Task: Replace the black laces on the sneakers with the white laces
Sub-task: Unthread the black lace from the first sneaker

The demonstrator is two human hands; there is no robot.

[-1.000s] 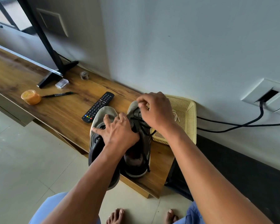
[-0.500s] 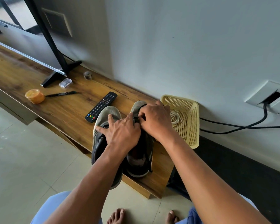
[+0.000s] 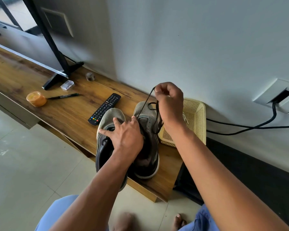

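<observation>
Two grey sneakers stand side by side at the near end of the wooden shelf, the left sneaker and the right sneaker. My left hand rests across both, fingers spread, pressing them down. My right hand is raised above the right sneaker's toe and pinches the black lace, which runs taut from my fingers down to the eyelets. More black lace loops hang loose under that hand. A bit of white lace shows in the yellow basket, mostly hidden behind my right forearm.
A black remote lies just left of the sneakers. Farther left are a marker pen, an orange jar, a small clear box and a TV stand foot. Black cables run from a wall socket. The shelf edge is close to my knees.
My right hand has lifted up and away from the right sneaker, drawing the black lace out taut. My left hand stayed pressed on the sneakers.
</observation>
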